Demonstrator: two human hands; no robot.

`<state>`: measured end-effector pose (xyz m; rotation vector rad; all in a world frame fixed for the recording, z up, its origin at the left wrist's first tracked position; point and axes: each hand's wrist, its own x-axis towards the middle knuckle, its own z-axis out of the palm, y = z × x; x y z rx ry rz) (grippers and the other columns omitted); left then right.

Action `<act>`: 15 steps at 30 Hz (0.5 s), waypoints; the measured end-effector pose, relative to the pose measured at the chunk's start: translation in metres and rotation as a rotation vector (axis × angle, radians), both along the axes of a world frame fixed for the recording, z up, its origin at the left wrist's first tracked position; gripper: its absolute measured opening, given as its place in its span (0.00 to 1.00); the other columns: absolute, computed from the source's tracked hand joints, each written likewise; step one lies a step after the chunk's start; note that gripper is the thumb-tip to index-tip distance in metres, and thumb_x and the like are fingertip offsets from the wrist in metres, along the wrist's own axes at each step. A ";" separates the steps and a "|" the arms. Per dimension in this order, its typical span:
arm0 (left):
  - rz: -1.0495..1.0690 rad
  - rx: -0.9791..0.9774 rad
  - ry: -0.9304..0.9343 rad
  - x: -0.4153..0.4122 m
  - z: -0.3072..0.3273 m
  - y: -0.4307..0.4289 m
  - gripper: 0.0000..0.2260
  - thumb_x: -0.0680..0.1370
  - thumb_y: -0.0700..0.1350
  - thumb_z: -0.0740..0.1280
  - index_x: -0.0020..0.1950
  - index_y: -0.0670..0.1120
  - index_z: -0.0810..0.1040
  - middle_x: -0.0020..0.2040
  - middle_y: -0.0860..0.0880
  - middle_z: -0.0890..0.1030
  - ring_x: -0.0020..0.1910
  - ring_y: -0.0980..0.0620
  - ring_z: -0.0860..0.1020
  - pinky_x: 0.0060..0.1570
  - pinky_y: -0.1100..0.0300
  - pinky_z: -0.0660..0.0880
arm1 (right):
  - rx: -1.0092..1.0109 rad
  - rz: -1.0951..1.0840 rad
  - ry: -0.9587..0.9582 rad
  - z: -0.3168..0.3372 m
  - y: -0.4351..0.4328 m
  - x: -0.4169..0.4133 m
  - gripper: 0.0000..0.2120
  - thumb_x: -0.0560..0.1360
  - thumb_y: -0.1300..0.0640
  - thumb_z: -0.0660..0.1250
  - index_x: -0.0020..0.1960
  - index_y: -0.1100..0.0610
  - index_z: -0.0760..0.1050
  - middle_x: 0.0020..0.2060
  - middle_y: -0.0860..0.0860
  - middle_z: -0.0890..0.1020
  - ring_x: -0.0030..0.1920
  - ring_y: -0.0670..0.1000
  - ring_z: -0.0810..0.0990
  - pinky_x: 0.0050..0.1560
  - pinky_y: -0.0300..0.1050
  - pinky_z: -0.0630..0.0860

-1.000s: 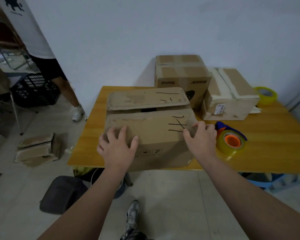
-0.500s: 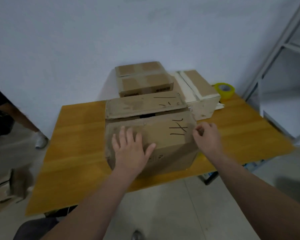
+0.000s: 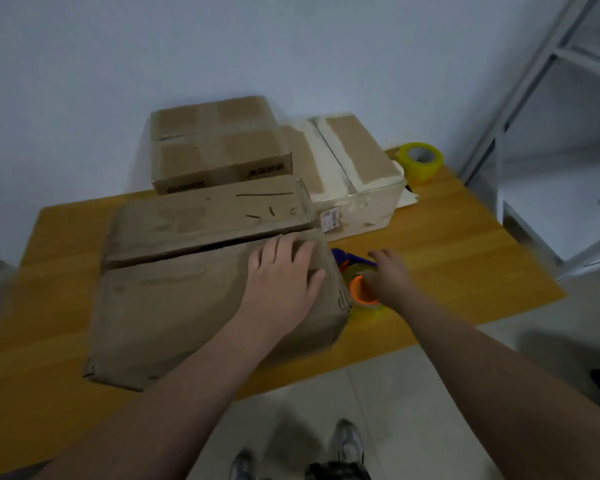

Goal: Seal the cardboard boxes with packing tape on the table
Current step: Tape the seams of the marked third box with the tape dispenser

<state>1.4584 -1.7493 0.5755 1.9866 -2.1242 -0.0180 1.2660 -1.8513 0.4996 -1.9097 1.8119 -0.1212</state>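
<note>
Right hand [image 3: 387,277] gone from box [image 3: 174,306] to tape dispenser [image 3: 361,289] — grip unclear, left hand [image 3: 281,275] flat atop box.

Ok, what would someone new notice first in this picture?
The big open box at the table's near edge, a gap between its flaps, with the left hand flat on the near flap. Right of it, the right hand reaches over an orange-cored tape dispenser. Behind stand a brown box and a white-taped box, with a yellow tape roll at the back right.
</note>
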 end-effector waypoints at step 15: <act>0.234 -0.109 0.011 -0.026 0.002 -0.024 0.24 0.75 0.57 0.65 0.68 0.46 0.71 0.65 0.44 0.70 0.64 0.43 0.67 0.62 0.45 0.62 | 0.213 0.158 0.198 -0.051 -0.027 -0.015 0.13 0.77 0.61 0.64 0.59 0.59 0.64 0.57 0.57 0.70 0.51 0.58 0.76 0.45 0.49 0.74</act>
